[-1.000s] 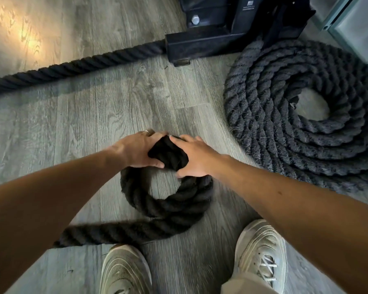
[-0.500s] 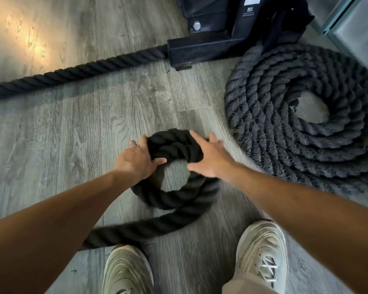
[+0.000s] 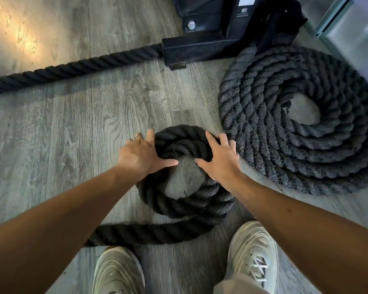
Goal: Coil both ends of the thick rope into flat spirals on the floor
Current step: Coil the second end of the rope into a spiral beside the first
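Shifted toward the finished coil point(image 3: 302, 124), the small spiral point(image 3: 185, 181) is pressed between left hand point(image 3: 140, 155) and right hand point(image 3: 218, 160), fingers seemingly splayed; the loose tail point(image 3: 149, 232) trails leftward along the floor.

Black metal equip. base point(image 3: 210, 42) w/ bolt point(image 3: 191, 25) on grey wood-look floor point(image 3: 72, 128); two pale sneakers point(image 3: 253, 257).

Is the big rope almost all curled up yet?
Half done. The big coil by the black frame already lies flat. The left hand and right hand press on the small coil, only a couple of turns. Its long tail is uncoiled.
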A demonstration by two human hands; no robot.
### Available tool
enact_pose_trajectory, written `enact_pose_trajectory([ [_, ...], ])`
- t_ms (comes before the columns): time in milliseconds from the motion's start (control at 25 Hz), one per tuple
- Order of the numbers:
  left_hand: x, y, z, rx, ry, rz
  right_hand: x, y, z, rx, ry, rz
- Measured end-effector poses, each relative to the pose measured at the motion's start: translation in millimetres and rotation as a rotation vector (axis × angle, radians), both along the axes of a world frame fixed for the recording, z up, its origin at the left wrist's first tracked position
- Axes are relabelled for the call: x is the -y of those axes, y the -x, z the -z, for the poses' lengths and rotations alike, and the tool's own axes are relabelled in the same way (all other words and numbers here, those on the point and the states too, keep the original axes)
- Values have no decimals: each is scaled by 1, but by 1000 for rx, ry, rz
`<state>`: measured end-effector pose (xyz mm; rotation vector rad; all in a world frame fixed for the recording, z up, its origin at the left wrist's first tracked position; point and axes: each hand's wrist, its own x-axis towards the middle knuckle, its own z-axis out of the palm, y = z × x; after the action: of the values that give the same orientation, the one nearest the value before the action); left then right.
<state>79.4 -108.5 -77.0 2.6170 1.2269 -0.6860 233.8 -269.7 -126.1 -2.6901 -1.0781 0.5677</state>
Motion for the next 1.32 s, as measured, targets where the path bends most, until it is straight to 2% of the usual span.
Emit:
enact_pose_trajectory([
  [80, -1, -12, 5, 84, 101, 128, -3, 0, -2, -10, 12, -34],
  [200, 1, -19, 17, 28, -3, 290, 5, 10, -12, -19, -9, -21],
  [240, 3, -19, 20, 12, -55, 304, 13, 19, -12, -52, -14, 82],
  [360, 9, -18, 23, -18, -123, 286, 52, 69, -5, -320, -64, 580],
  [400, 11, -19, 23, -28, -124, 284, 63, 81, -3, -377, -78, 634],
  [480, 10, -20, 22, -47, -90, 239, 67, 75, -6, -403, -108, 549],
  [560, 4, -8, 18, 18, 9, 45, 50, 45, -11, -389, -111, 399],
  [680, -1, 37, 16, 244, 137, -268, 0, 10, -16, -274, -60, 120],
  [760, 5, 61, 17, 250, 169, -438, -32, -5, -21, -244, -92, -31],
  [840, 15, 74, 19, 273, 192, -553, -49, -12, -23, -278, -161, -90],
  [880, 18, 79, 21, 306, 185, -560, -48, -12, -23, -302, -220, -55],
  [960, 18, 88, 24, 381, 149, -489, -24, 2, -18, -311, -359, 166],
  [1080, -11, 90, 25, 265, 117, -354, 41, 45, -5, -353, -339, 572],
  [1160, -41, 77, 20, 136, 100, -267, 77, 71, -3, -397, -286, 619],
  [1200, -53, 69, 16, 134, 108, -251, 87, 81, -2, -403, -285, 604],
  [1320, -68, 57, 17, 366, 249, -370, 88, 99, 0, -460, -267, 580],
])
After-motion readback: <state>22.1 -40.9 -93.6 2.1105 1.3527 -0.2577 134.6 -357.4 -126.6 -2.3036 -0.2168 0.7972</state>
